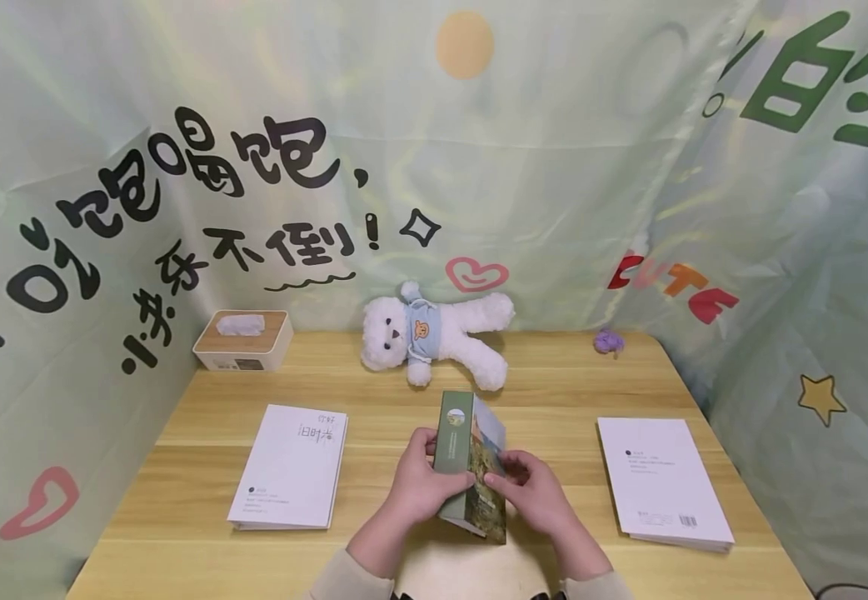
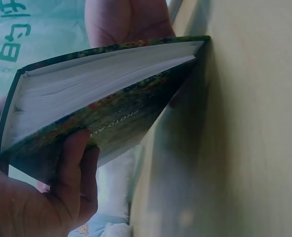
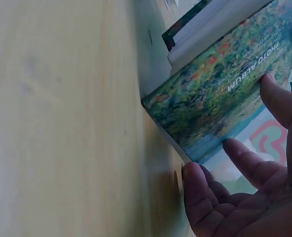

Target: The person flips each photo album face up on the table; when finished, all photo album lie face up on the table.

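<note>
A thick photo album [image 1: 455, 454] with a green spine and a painted garden cover stands on edge between both hands, close over the table. My left hand [image 1: 426, 483] grips it round the spine, thumb across the spine toward the front. On the other side my right hand [image 1: 535, 492] holds the cover, thumb on its face and fingers at its edge. In the right wrist view the cover [image 3: 215, 79] reads PHOTO ALBUM, with the right fingertips along its border. The white page block [image 2: 86, 89] shows in the left wrist view, the covers slightly spread.
A white album [image 1: 291, 467] lies to the left, another white album [image 1: 662, 483] to the right. Behind lie a white plush bear [image 1: 434, 333] in a blue shirt, a tissue box [image 1: 242, 340] and a small purple item [image 1: 609, 342]. Printed fabric [image 1: 554, 183] hangs round the wooden table [image 1: 546, 400].
</note>
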Available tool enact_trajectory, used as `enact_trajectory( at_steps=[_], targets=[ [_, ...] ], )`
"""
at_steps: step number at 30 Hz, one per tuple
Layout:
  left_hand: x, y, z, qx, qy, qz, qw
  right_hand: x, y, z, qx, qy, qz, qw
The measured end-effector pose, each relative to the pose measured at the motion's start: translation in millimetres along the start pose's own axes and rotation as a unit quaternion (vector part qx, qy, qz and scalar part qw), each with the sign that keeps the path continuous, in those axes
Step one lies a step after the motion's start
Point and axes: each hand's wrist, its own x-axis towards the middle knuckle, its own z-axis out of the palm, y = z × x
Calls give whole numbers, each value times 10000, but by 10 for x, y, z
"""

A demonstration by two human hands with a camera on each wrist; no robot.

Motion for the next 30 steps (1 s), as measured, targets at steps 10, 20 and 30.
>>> enact_trajectory(
  at_steps=[10,20,30],
  targets=[
    [-1,-104,6,-399,27,-146,9991,0,-5,-9,-355,-20,-261,9990],
    [-5,-196,-43,-170,184,-376,9990,2,-20,22,-634,31,-385,9972],
    [15,-358,-158,240,372,-389,9983,2,-17,53,-1375,109,-452,9894]
  ],
)
